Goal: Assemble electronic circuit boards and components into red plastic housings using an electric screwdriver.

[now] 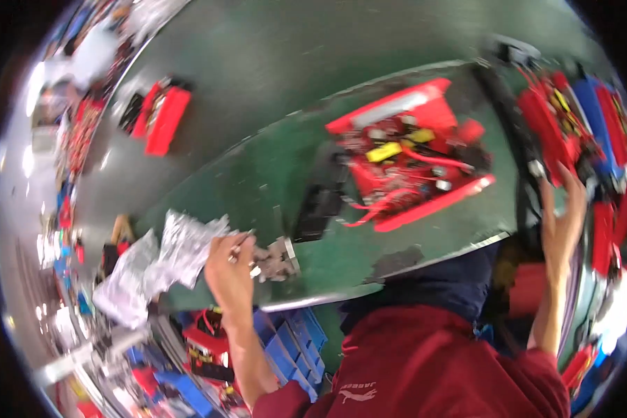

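Note:
Near the bench's front edge, my left hand (230,275) is curled, with small shiny metal pieces (235,255) between its fingers. Right beside it lies a small heap of grey metal parts (278,261). A crumpled clear plastic bag (181,254) rests to its left. Off to the right, my right hand (564,219) reaches forward with thumb and fingers apart. Its fingertips are at the lower end of a red housing (546,118); blur hides whether they touch. Between my hands sits an open red casing (404,160) with wires, yellow parts and circuitry, next to a black part (320,198).
A smaller red unit (166,118) stands at the far left of the green surface (251,174). Blue bins (296,348) are below my left forearm. Red and blue housings (599,125) crowd the right side. A dark strip (505,118) borders the bench there.

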The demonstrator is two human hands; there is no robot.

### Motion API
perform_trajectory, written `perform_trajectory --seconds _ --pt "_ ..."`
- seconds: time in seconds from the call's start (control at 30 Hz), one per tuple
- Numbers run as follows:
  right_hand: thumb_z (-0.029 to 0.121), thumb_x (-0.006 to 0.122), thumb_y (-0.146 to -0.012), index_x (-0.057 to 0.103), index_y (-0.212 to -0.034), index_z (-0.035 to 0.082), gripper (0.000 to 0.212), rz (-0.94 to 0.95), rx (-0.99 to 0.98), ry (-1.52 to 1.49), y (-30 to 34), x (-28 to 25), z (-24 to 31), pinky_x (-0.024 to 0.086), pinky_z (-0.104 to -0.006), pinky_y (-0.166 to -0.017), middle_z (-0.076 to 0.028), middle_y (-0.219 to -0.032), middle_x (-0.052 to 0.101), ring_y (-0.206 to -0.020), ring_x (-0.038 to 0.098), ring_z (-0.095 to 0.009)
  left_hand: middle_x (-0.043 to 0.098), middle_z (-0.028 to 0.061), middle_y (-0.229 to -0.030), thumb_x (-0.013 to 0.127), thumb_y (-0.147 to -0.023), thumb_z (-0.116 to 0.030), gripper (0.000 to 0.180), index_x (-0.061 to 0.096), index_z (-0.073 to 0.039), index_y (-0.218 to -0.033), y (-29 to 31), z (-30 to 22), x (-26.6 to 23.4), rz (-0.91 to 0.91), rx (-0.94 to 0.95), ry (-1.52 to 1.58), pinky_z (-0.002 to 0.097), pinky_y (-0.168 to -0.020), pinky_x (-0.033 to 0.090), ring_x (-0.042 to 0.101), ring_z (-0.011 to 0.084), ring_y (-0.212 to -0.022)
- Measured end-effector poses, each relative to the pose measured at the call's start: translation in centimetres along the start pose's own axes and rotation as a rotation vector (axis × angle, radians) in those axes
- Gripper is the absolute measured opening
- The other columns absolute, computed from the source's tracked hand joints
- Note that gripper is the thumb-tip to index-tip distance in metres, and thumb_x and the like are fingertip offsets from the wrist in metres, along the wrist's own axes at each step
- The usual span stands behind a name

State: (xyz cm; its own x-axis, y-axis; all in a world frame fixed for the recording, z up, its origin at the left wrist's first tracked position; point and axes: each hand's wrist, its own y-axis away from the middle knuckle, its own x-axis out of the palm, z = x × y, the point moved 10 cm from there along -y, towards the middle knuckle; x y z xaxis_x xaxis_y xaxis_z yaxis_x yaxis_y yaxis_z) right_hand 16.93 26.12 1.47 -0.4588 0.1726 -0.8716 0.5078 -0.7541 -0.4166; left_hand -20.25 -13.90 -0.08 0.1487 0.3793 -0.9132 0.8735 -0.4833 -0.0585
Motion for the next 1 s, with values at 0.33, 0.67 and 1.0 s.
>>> perform_trajectory --seconds 0.33,0.67,1.0 --pt "0.015 0.077 -0.082 0.056 -0.126 0.006 0.050 0.199 0.132 -0.270 4.7 0.3 2.0 0.052 -0.0365 -0.077 -0.012 -0.098 0.058 -0.084 0.061 -0.025 0.066 0.0099 -0.096 0.065 -0.097 -0.007 0.009 0.060 0.001 -0.097 0.3 -6.4 -1.0 -0.018 0.147 0.253 0.0276 -0.077 0.053 0.067 0.0155 -0.083" --pt "0.015 0.074 -0.080 0.049 -0.129 0.001 0.057 0.256 0.111 -0.457 9.6 0.8 2.3 0.052 -0.0417 -0.072 -0.017 -0.094 0.060 -0.083 0.064 -0.036 0.067 0.0075 -0.090 0.073 -0.086 0.005 0.014 0.071 0.006 -0.100 0.3 -20.1 1.3 0.058 0.568 0.181 0.0255 -0.072 0.051 0.062 0.0133 -0.078" --pt "0.024 0.069 -0.090 0.047 -0.132 0.000 0.053 0.785 0.444 -1.166 22.3 5.6 10.3 0.055 -0.0445 -0.076 -0.026 -0.097 0.067 -0.088 0.070 -0.040 0.067 0.0047 -0.094 0.066 -0.096 -0.007 0.021 0.070 0.005 -0.113 -1.3 -23.4 10.0 0.569 0.460 0.095 0.0235 -0.071 0.049 0.060 0.0084 -0.078"
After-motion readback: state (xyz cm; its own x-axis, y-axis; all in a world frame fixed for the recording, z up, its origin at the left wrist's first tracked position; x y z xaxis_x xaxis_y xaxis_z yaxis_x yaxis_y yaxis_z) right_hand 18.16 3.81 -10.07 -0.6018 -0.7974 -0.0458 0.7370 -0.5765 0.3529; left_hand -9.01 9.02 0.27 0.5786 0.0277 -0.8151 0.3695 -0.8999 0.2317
